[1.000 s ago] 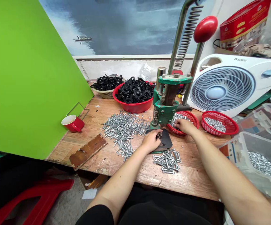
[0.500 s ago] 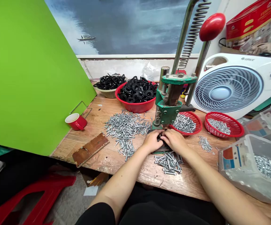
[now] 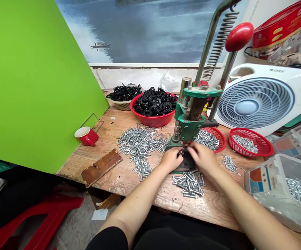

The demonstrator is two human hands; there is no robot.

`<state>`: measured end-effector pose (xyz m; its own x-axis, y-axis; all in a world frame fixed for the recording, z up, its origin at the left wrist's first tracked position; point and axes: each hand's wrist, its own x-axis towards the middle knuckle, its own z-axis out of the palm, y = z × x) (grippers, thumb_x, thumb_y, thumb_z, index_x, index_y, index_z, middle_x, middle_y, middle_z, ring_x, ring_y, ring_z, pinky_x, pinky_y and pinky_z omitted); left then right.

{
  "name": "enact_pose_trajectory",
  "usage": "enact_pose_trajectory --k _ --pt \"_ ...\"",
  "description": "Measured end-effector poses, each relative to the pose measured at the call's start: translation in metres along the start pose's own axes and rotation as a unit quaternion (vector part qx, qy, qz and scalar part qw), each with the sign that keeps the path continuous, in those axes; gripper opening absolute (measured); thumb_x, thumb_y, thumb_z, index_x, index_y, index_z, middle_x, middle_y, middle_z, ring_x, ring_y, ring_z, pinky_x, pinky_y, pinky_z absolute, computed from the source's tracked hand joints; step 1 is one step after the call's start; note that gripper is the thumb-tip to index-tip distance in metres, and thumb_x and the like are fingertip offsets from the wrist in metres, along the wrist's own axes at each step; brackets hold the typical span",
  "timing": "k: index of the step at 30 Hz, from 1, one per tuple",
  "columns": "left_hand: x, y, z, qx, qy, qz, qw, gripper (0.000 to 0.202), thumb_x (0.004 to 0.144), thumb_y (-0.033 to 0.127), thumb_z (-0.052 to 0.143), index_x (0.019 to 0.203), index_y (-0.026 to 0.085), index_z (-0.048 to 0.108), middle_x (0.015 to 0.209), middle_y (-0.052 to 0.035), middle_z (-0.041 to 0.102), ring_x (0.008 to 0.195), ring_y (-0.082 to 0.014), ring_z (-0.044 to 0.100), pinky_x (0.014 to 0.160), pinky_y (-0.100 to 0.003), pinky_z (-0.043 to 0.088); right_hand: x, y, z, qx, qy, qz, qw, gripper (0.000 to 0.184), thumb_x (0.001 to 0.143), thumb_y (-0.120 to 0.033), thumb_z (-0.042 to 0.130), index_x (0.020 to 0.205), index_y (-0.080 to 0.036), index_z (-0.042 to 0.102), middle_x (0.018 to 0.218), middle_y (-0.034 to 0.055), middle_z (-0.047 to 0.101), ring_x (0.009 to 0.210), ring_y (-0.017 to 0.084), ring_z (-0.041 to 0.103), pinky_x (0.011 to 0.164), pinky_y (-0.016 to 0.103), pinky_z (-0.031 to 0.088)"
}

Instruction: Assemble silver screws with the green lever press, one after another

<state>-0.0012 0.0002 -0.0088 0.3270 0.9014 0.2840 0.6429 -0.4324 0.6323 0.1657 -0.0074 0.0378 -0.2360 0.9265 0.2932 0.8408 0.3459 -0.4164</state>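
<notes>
My left hand (image 3: pixel 171 159) lies on the left of the black base plate (image 3: pixel 188 163) of a green hand press (image 3: pixel 190 126). Its fingers and thumb are closed around something small under the press head, mostly hidden. My right hand (image 3: pixel 204 156) is on the other side of that plate, its fingers bent together and pointing in toward the same spot; what they hold, if anything, is hidden. In front of the plate lies a pile of metal eye bolts (image 3: pixel 189 184). To the left spreads a big heap of metal bolts (image 3: pixel 140 142).
Behind stand a red basin (image 3: pixel 153 121) of black ring-shaped parts and a pale basket (image 3: pixel 124 105). On the right are red baskets (image 3: pixel 266 150), a plastic bin (image 3: pixel 262 199) and a fan (image 3: pixel 254 100). A red mug (image 3: pixel 88 137) and a wooden board (image 3: pixel 102 167) are left. The lever's red knob (image 3: pixel 240 36) is raised.
My right hand has shifted right, away from my left hand, so more of the black base plate shows between them. My left hand stays nearly in place. The whole view has shifted slightly.
</notes>
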Motion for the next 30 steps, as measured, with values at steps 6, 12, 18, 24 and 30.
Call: enact_pose_trajectory --k 6,12,18,24,30 --pt "0.003 0.008 -0.009 -0.013 -0.006 -0.005 1.000 0.045 0.071 0.013 0.048 0.116 0.019 0.050 0.118 -0.0041 0.055 0.107 -0.0176 0.050 0.097 -0.031 0.037 0.021 0.000 -0.075 0.183 0.394 0.067 0.898 0.026 0.083 -0.041 0.042 0.092 -0.017 0.048 0.078 0.0050 0.053 0.068 0.014 0.052 0.064 0.029 0.044" --pt "-0.036 -0.013 -0.068 0.077 -0.023 -0.039 0.996 0.037 0.074 0.015 0.045 0.110 0.022 0.054 0.116 -0.0037 0.053 0.109 -0.0192 0.045 0.099 -0.034 0.032 0.114 -0.018 -0.165 0.430 0.317 -0.053 0.844 0.025 0.083 -0.040 0.046 0.101 -0.023 0.047 0.100 0.0049 0.052 0.081 0.011 0.053 0.061 0.025 0.045" --pt "-0.089 -0.054 -0.106 0.196 -0.109 -0.112 0.968 0.028 0.075 0.026 0.052 0.102 0.023 0.059 0.115 -0.0054 0.050 0.109 -0.0225 0.043 0.095 -0.034 0.032 0.159 -0.062 -0.197 0.507 0.156 -0.111 0.840 0.042 0.087 -0.055 0.027 0.114 -0.025 0.037 0.096 0.0043 0.055 0.062 0.008 0.053 0.053 0.023 0.043" --pt "-0.078 -0.054 -0.101 0.226 -0.121 -0.127 0.958 0.019 0.079 0.025 0.046 0.084 0.020 0.063 0.100 -0.0056 0.055 0.100 -0.0203 0.048 0.090 -0.031 0.035 0.166 -0.079 -0.197 0.480 0.201 -0.105 0.847 0.045 0.084 -0.060 0.028 0.097 -0.020 0.045 0.074 -0.0003 0.052 0.047 0.004 0.044 0.044 0.018 0.036" --pt "-0.079 -0.056 -0.109 0.165 -0.214 -0.082 0.959 0.040 0.070 0.011 0.045 0.103 0.026 0.062 0.124 -0.0020 0.050 0.115 -0.0184 0.043 0.099 -0.030 0.031 0.167 -0.079 -0.190 0.478 0.235 -0.119 0.838 0.049 0.082 -0.064 0.023 0.098 -0.022 0.043 0.072 -0.0018 0.050 0.048 0.004 0.042 0.043 0.016 0.034"
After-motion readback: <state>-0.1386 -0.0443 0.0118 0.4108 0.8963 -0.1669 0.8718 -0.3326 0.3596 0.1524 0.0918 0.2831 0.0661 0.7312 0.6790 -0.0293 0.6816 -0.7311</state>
